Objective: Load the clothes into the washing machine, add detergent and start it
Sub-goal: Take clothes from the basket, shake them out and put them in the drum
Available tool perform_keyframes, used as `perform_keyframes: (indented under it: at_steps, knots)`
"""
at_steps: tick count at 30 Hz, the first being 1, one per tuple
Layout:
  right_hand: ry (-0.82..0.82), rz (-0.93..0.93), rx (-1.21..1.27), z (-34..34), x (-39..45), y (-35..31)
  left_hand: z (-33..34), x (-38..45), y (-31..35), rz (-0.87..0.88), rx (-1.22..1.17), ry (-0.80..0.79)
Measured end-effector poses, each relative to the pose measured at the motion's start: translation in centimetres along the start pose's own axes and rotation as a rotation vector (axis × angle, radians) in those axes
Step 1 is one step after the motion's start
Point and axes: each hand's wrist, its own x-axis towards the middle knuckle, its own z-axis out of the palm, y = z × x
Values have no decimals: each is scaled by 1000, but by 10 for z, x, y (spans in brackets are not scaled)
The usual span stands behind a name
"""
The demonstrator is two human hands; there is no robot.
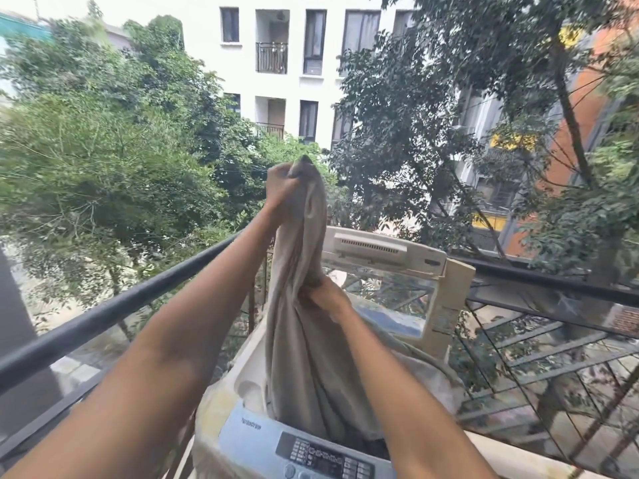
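Head view: left hand (pixel 281 183) is up high, fingers curled tight round the top of the grey cloth (pixel 304 340). Right hand (pixel 326 297) grips the cloth lower down, fingers wrapped round a bunch of it. Held long like this, the cloth can slide into the washing machine (pixel 249 433), whose lid (pixel 390 257) stands open. Its bottom end already hangs inside the tub

both hands (pixel 281 186) gripping beige cloth (pixel 301 340), hanging into open washing machine (pixel 242 433)
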Motion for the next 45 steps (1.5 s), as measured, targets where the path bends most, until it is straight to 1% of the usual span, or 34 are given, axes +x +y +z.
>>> perform_keyframes:
  at_steps: [1,2,3,6,7,9,10,12,14,16,18,20,21,22,23,24,25,26,28,30,32,33,36,38,41,43,44,45]
  knots:
    - [-20,-51,-37,10,1,-11,-1,-1,8,16,-9,-6]
    - [-42,-69,-18,20,2,-22,-1,0,14,25,-37,-19]
    - [-64,-86,52,29,5,-32,0,0,21,30,-75,-37]
    - [-164,-182,154,47,11,-52,-3,7,36,44,-163,-96]
    - [-189,-194,201,49,13,-55,-3,8,41,52,-164,-98]
    - [-194,-208,206,40,10,-59,-4,11,45,34,-135,-58]
    - [-153,-187,184,31,8,-59,-3,12,45,17,-112,-22]
    - [8,-140,214,7,10,-46,3,10,41,2,-74,10]
    - [164,-75,335,-20,11,-26,13,7,33,-14,-47,-25]
    - [254,-28,354,-45,12,-9,28,2,20,-22,9,-72]
    - [310,9,296,-77,9,0,47,-5,7,2,96,-122]
    - [331,5,277,-111,6,2,68,-14,-9,12,224,-199]
    - [314,-14,296,-127,4,4,78,-19,-19,0,282,-241]
    - [259,-46,304,-141,2,5,89,-23,-30,-31,328,-291]
    - [185,-64,278,-152,2,8,100,-29,-40,-75,367,-339]
    - [111,-68,199,-159,-2,8,109,-34,-50,-108,392,-376]
    - [64,-62,89,-163,-6,9,119,-39,-59,-132,405,-405]
    - [56,-53,-6,-165,-9,11,128,-43,-68,-156,398,-431]
    - [168,-38,-125,-169,-10,19,136,-51,-79,-193,377,-490]
    - [262,-30,-301,-180,-9,28,128,-55,-88,-156,453,-569]
    - [277,-12,-527,-194,-8,40,112,-57,-100,-130,565,-644]
    - [290,4,-632,-198,-9,47,105,-61,-108,-154,612,-672]
    - [344,44,-787,-185,-14,63,97,-76,-137,-200,683,-758]
    - [370,84,-807,-162,-17,73,98,-89,-153,-205,749,-753]
    - [385,163,-761,-125,-17,91,90,-111,-174,-197,912,-627]
    - [405,212,-656,-98,-13,109,85,-132,-193,-161,982,-537]
    - [430,240,-580,-85,-14,115,85,-144,-199,-140,952,-489]
    - [456,267,-493,-74,-13,125,84,-156,-205,-142,922,-479]
